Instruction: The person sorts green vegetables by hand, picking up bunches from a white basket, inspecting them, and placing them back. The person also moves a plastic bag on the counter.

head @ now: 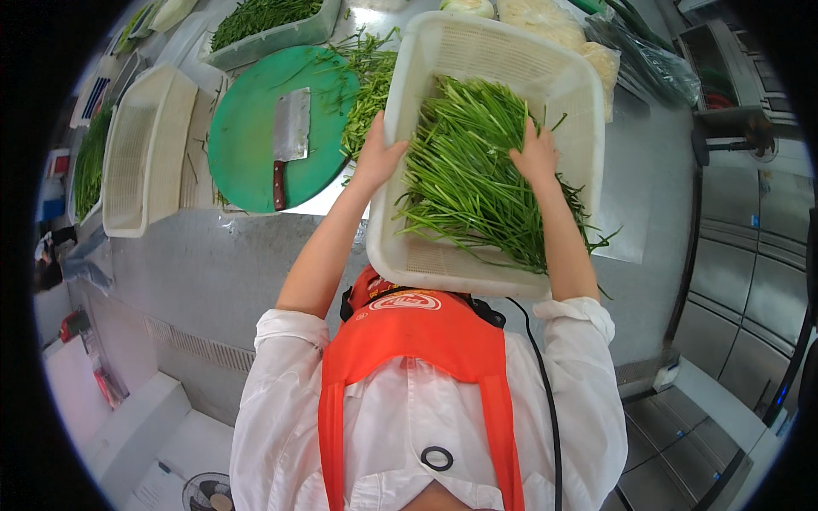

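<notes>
A white plastic basket (498,45) stands before me, its near rim close to my apron. Long green stalks, like garlic chives (473,172), lie in it, some hanging over the right rim. My left hand (381,156) is at the basket's left wall, thumb on the rim; its fingers are partly hidden behind the wall. My right hand (537,153) rests on the stalks inside, fingers apart; whether it grips any cannot be told. Left of the basket, a cleaver (293,128) with a wooden handle lies on a round green cutting board (246,140). Cut green stems (374,96) are heaped between board and basket.
A clear plastic tub (275,43) of chopped greens is behind the board. An empty white basket (169,147) stands at the left, with more greens (92,160) beyond. Bags of pale food (543,22) and a plastic bag of greens (645,57) lie at the back right.
</notes>
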The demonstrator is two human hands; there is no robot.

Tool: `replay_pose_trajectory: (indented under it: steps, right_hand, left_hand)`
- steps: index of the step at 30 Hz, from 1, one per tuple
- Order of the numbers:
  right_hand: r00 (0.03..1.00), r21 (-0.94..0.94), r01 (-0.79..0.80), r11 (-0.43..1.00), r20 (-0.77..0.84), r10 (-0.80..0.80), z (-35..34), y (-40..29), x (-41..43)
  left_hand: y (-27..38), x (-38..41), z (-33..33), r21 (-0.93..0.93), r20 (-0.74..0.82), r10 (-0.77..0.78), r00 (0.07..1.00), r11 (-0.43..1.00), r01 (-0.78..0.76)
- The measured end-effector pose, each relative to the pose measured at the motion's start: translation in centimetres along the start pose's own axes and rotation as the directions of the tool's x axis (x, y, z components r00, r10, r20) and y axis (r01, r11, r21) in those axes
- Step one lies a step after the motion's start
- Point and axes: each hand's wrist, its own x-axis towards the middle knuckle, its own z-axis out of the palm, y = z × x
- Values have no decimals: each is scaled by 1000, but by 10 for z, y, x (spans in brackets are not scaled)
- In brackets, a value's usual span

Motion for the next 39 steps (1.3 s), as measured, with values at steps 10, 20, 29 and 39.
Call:
replay_pose_trajectory:
  steps: [10, 20, 29, 39]
  right_hand:
    - [803, 242, 485, 840, 258, -538, 54, -99, -54]
    - [996, 275, -63, 959, 71, 45, 23, 73, 8]
    - [961, 181, 169, 969, 185, -203, 5, -13, -80]
    - [768, -271, 641, 718, 235, -596, 19, -47, -151]
  left_hand:
    - [3, 4, 5, 148, -22, 92, 996, 985, -87]
    - [-1, 7, 11, 223, -88, 127, 988, 969, -105]
    - [-4, 8, 5, 206, -83, 135, 987, 972, -116]
    - [-1, 3, 8, 182, -87, 128, 988, 977, -111]
